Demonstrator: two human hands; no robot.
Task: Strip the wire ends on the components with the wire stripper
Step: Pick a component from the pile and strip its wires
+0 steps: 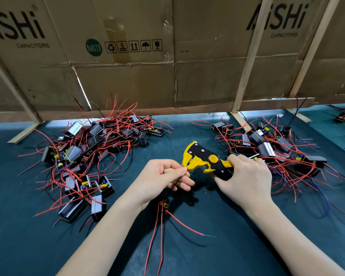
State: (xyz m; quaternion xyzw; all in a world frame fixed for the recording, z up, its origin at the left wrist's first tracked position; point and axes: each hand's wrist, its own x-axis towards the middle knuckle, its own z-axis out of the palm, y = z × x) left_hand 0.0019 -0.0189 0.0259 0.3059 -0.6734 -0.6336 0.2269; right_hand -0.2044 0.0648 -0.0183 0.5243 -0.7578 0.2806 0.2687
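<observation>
A black wire runs up from a component hanging below the left hand, which pinches the wire between thumb and forefinger and feeds its end into the jaws of the stripper. The right hand is clenched around the stripper's yellow-and-black handles, holding the tool above the surface, head pointing left. Red wires trail from the component toward the viewer. A pile of components with red wires lies to the left, another pile to the right just behind the right hand. Cardboard printed "AiSHi CAPACITORS" stands behind on wooden struts.
</observation>
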